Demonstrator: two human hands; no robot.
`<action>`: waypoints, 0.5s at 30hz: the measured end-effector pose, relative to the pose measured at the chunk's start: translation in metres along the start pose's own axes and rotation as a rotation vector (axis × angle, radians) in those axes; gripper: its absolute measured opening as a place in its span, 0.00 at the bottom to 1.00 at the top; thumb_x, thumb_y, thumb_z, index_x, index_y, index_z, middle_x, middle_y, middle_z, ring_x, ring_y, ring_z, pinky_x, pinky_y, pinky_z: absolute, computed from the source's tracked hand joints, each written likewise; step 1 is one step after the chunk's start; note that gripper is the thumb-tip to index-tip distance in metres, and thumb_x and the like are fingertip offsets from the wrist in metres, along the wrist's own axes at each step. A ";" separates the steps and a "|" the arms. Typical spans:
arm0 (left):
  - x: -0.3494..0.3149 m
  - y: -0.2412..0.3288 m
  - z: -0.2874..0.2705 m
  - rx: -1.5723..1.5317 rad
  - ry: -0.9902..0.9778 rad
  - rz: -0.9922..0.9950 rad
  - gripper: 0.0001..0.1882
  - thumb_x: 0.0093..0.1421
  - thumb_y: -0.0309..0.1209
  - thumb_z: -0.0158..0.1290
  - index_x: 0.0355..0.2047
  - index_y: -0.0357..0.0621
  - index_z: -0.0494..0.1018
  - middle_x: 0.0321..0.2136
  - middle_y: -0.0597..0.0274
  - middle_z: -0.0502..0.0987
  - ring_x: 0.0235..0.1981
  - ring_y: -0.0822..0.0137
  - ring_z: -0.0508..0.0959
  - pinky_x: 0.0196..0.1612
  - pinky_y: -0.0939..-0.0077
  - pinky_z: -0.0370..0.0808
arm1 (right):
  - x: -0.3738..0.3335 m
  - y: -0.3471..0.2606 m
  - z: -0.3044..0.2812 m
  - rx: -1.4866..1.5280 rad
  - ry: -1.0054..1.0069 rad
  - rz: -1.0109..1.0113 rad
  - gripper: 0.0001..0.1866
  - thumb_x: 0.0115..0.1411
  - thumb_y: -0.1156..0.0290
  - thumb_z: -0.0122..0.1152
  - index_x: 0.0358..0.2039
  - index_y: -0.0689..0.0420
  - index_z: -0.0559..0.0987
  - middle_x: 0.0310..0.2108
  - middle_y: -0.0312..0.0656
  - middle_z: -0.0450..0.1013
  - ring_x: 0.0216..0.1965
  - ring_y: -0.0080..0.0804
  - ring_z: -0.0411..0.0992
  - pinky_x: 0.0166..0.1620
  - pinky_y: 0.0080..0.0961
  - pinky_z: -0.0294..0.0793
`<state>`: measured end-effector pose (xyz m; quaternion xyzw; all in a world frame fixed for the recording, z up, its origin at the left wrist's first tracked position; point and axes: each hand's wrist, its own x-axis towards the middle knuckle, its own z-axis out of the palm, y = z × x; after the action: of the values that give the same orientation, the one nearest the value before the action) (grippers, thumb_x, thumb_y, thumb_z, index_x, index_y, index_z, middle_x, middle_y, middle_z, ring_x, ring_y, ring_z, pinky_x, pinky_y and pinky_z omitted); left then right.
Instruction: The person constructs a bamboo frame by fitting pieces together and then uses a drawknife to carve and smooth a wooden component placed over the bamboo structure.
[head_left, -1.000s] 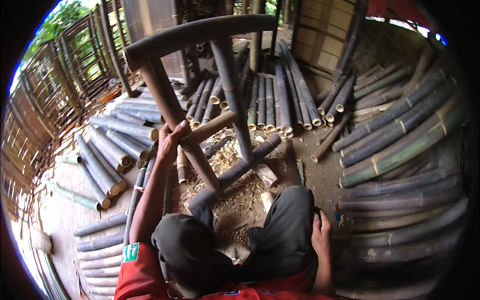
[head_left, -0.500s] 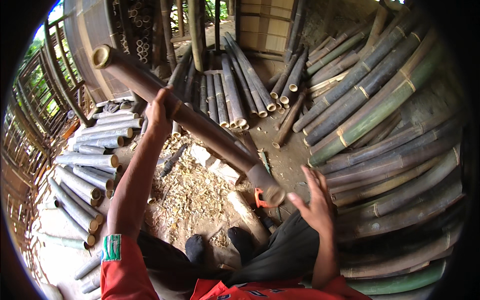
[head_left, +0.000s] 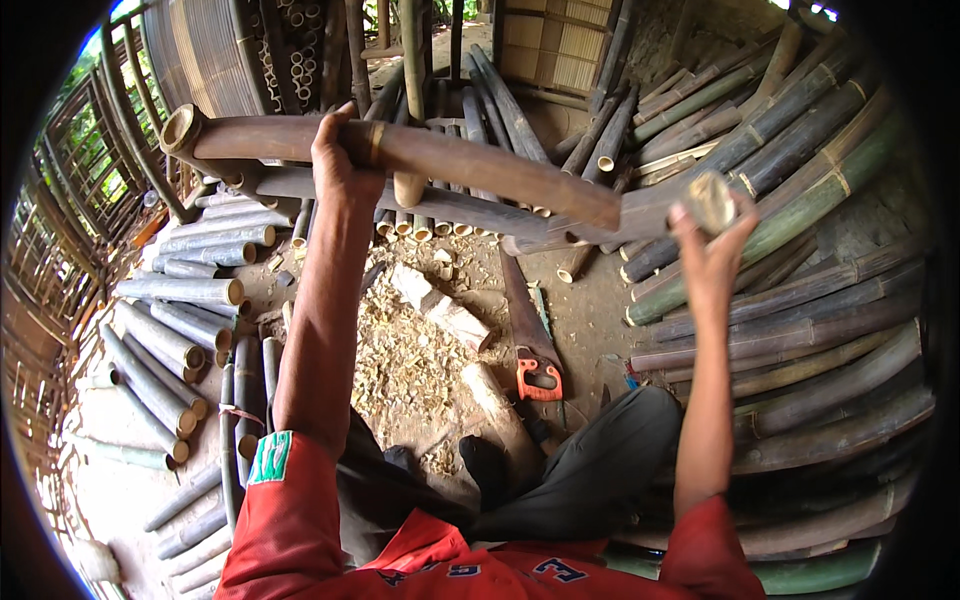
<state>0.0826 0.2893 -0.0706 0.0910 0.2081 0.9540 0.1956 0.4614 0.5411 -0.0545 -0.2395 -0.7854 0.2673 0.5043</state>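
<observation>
My left hand (head_left: 345, 150) is wrapped round a long brown bamboo pole (head_left: 480, 170), nearer its left end. The pole is held up almost level across my front, and its open round end (head_left: 182, 128) shows at the far left. Its right part looks partly cut away, though motion smears it. At the right end, my right hand (head_left: 712, 235) grips the pole close to its pale cut face. Below the pole a handsaw (head_left: 540, 378) with an orange handle lies on the ground, its blade pointing away from me.
Wood shavings (head_left: 385, 350) cover the ground before my feet. Two pale wood blocks (head_left: 440, 305) lie there. Short cut bamboo pieces (head_left: 180, 290) are spread at the left. Long bamboo poles (head_left: 780, 330) are piled at the right, and more stand at the back.
The pole has swung from a steep slant to nearly level, its right end rising. My right hand, open and apart from it before, now grips that end. The saw is more exposed.
</observation>
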 end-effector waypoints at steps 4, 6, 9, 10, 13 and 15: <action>-0.007 -0.020 0.008 0.004 -0.065 -0.010 0.06 0.59 0.35 0.61 0.34 0.51 0.79 0.27 0.62 0.79 0.32 0.58 0.81 0.46 0.55 0.80 | 0.070 -0.024 -0.025 -0.060 0.061 -0.146 0.46 0.58 0.54 0.77 0.69 0.62 0.63 0.63 0.55 0.67 0.58 0.41 0.72 0.55 0.33 0.76; 0.004 -0.035 -0.018 -0.059 -0.056 0.046 0.07 0.57 0.35 0.62 0.33 0.49 0.78 0.26 0.65 0.78 0.28 0.62 0.78 0.40 0.61 0.78 | 0.100 -0.016 -0.030 0.023 -0.091 -0.153 0.35 0.59 0.58 0.76 0.64 0.56 0.75 0.55 0.46 0.77 0.52 0.35 0.75 0.49 0.28 0.79; -0.021 -0.089 -0.012 -0.154 0.191 0.068 0.11 0.52 0.32 0.68 0.33 0.44 0.78 0.27 0.65 0.77 0.25 0.65 0.76 0.32 0.67 0.77 | 0.108 0.005 -0.041 -0.060 -0.245 -0.026 0.35 0.60 0.60 0.73 0.68 0.48 0.73 0.60 0.41 0.73 0.52 0.34 0.76 0.41 0.33 0.81; -0.018 -0.091 -0.022 -0.164 0.297 0.037 0.13 0.50 0.31 0.69 0.33 0.43 0.78 0.28 0.64 0.78 0.26 0.65 0.77 0.32 0.67 0.78 | 0.111 0.017 -0.031 -0.076 -0.304 0.031 0.36 0.61 0.60 0.73 0.69 0.47 0.72 0.62 0.42 0.72 0.54 0.35 0.76 0.40 0.34 0.81; -0.036 -0.105 -0.039 -0.074 0.474 -0.036 0.13 0.52 0.33 0.69 0.34 0.48 0.76 0.30 0.64 0.78 0.34 0.63 0.78 0.43 0.56 0.77 | 0.108 0.032 -0.004 -0.111 -0.338 0.195 0.34 0.60 0.58 0.73 0.67 0.48 0.75 0.55 0.42 0.77 0.50 0.34 0.77 0.39 0.34 0.80; -0.040 -0.098 -0.051 0.076 0.409 -0.005 0.17 0.53 0.38 0.70 0.38 0.48 0.77 0.36 0.63 0.79 0.33 0.62 0.77 0.41 0.57 0.73 | 0.110 0.042 0.020 -0.174 -0.321 0.198 0.36 0.60 0.56 0.73 0.67 0.51 0.75 0.56 0.46 0.77 0.53 0.37 0.77 0.45 0.37 0.79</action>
<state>0.1381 0.3361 -0.1626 -0.0978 0.2795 0.9436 0.1481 0.4066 0.6401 -0.0165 -0.3126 -0.8485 0.2814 0.3210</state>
